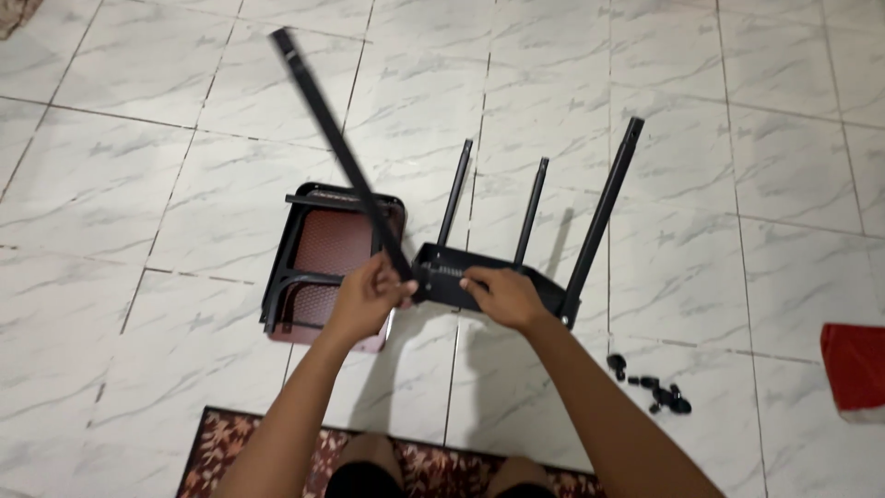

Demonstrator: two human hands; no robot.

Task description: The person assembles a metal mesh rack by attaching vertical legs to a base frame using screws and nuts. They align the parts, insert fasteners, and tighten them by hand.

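Observation:
A black metal frame (442, 277) lies upside down on the white marble floor with three thin black legs sticking up from it. My left hand (369, 297) grips the lower end of a fourth long black leg (334, 138), which leans up to the left, its foot at the frame's left corner. My right hand (502, 295) presses on the front edge of the frame, holding it.
A dark red seat panel in a black frame (327, 267) lies on the floor left of the hands. Several small black fittings (650, 383) are scattered at the right. A red object (855, 364) sits at the right edge. A patterned red rug (240, 447) is under me.

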